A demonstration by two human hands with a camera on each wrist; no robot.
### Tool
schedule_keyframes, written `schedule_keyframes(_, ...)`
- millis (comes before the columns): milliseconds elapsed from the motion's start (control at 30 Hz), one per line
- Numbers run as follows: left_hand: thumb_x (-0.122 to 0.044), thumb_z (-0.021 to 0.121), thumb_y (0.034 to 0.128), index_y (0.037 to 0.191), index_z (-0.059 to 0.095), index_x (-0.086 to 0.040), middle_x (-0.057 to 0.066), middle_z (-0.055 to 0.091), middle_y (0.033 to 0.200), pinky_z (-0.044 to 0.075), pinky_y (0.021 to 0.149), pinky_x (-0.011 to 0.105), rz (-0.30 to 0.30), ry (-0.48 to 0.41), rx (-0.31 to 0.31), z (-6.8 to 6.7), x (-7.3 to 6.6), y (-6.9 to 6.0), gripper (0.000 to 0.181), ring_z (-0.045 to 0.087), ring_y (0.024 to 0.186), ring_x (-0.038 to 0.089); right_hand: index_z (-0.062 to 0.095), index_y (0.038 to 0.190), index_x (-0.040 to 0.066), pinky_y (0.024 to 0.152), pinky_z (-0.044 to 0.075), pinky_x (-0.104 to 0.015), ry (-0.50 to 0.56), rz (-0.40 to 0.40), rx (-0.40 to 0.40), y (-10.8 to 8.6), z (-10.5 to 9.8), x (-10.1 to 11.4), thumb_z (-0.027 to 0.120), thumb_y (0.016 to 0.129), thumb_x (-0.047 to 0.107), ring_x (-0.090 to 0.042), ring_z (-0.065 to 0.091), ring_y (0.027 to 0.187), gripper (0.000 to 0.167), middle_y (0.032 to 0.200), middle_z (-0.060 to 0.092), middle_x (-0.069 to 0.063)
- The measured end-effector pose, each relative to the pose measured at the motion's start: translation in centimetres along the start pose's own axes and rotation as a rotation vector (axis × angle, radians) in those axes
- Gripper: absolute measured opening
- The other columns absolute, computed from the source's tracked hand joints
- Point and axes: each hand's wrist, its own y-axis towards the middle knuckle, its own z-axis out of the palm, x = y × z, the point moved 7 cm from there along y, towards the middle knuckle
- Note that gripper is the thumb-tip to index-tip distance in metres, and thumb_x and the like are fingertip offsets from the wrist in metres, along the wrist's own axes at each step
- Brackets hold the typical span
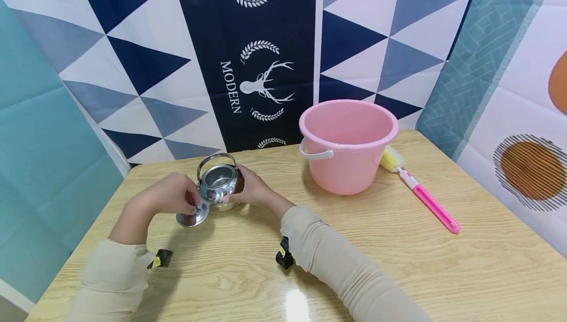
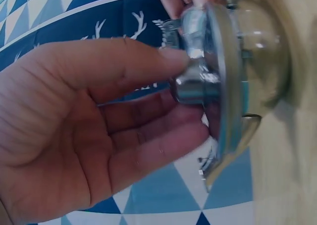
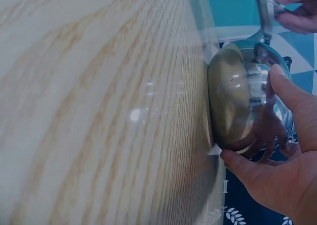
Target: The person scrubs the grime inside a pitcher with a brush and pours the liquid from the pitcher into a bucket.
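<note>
A small shiny metal teapot (image 1: 217, 191) stands on the wooden table at the left, its top uncovered and its handle (image 1: 216, 155) raised. Inside the opening a strainer (image 1: 219, 177) shows. My left hand (image 1: 170, 195) pinches the knob (image 2: 193, 86) of the round metal lid (image 1: 193, 215), which it holds tilted beside the teapot's near left side. The right hand (image 1: 254, 188) grips the teapot's body from the right, thumb on the near side; in the right wrist view its fingers (image 3: 242, 170) reach round the lower part of the pot.
Right of the teapot stands a pink bucket (image 1: 350, 164) with a white handle (image 1: 316, 153). Beside it lies a brush (image 1: 429, 201) with a pink handle and yellow sponge head. Patterned cloth (image 1: 266, 66) hangs behind the table (image 1: 248, 273).
</note>
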Motion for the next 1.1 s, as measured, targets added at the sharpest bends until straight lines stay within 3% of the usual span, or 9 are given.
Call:
schedule_keyframes(233, 0.007, 0.07, 0.0645, 0.065, 0.068, -0.012, -0.005, 0.06, 0.066, 0.047, 0.055, 0.028, -0.041, 0.071, 0.055, 1.9, 0.9, -0.1, 0.019, 0.052, 0.06, 0.01, 0.032, 0.151, 0.008, 0.111, 0.03, -0.036, -0.038, 0.014, -0.004, 0.2, 0.0, -0.2, 0.088, 0.073, 0.024, -0.023, 0.042, 0.133, 0.098, 0.143, 0.047, -0.011)
schedule_keyframes(467, 0.006, 0.071, 0.0616, 0.066, 0.068, -0.012, -0.004, 0.059, 0.066, 0.047, 0.051, 0.028, -0.137, 0.147, 0.067, 2.9, 2.2, -0.2, 0.018, 0.052, 0.058, 0.013, 0.029, 0.152, 0.006, 0.111, 0.03, -0.037, -0.051, 0.033, -0.002, 0.2, 0.0, -0.3, 0.088, 0.074, 0.024, -0.023, 0.041, 0.134, 0.099, 0.144, 0.046, -0.011)
schedule_keyframes(633, 0.005, 0.071, 0.0649, 0.076, 0.071, -0.008, -0.001, 0.06, 0.068, 0.047, 0.047, 0.029, -0.24, 0.122, 0.095, 3.5, 3.2, -0.5, 0.017, 0.056, 0.048, 0.016, 0.028, 0.152, 0.006, 0.111, 0.03, -0.037, -0.048, 0.032, -0.002, 0.3, 0.1, -0.2, 0.087, 0.074, 0.024, -0.023, 0.041, 0.135, 0.1, 0.145, 0.045, -0.011)
schedule_keyframes(800, 0.002, 0.074, 0.0689, 0.077, 0.07, -0.008, 0.001, 0.059, 0.071, 0.051, 0.048, 0.032, -0.327, 0.09, 0.117, 3.8, 4.2, -0.9, 0.014, 0.059, 0.054, 0.019, 0.029, 0.152, 0.006, 0.111, 0.03, -0.036, -0.047, 0.028, -0.005, 0.3, 0.0, -0.2, 0.087, 0.074, 0.023, -0.023, 0.041, 0.134, 0.099, 0.144, 0.046, -0.012)
schedule_keyframes(1100, 0.008, 0.071, 0.0709, 0.071, 0.068, -0.008, 0.003, 0.059, 0.067, 0.053, 0.049, 0.033, -0.385, 0.079, 0.142, 4.0, 4.9, -1.3, 0.015, 0.058, 0.059, 0.018, 0.03, 0.151, 0.005, 0.11, 0.031, -0.037, -0.032, 0.014, -0.009, 0.2, 0.0, -0.2, 0.087, 0.074, 0.021, -0.024, 0.043, 0.132, 0.098, 0.142, 0.047, -0.012)
